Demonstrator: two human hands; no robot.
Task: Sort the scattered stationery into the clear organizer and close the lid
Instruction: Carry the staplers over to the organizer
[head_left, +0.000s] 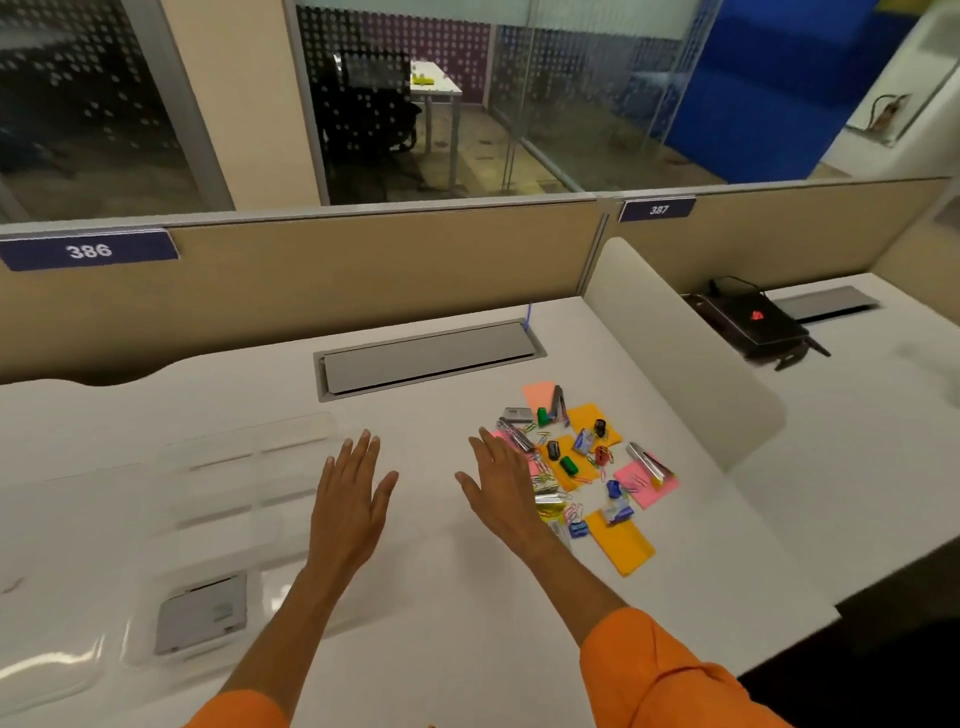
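Note:
A pile of scattered stationery (576, 457) lies on the white desk at right of centre: orange sticky notes (621, 545), pink sticky notes (647, 483), coloured paper clips, binder clips, staplers and small boxes. The clear organizer (244, 488) stands open at the left, its compartments faint against the desk, with the lid spread out beside it. My left hand (350, 499) hovers flat, fingers apart, just right of the organizer. My right hand (501, 493) is also flat and open, at the pile's left edge. Neither hand holds anything.
A grey cable hatch (426, 358) is set into the desk behind the hands. A grey card (202, 613) lies under clear plastic at front left. A beige partition runs along the back, a white divider (675, 343) at right, a black device (753, 322) beyond it.

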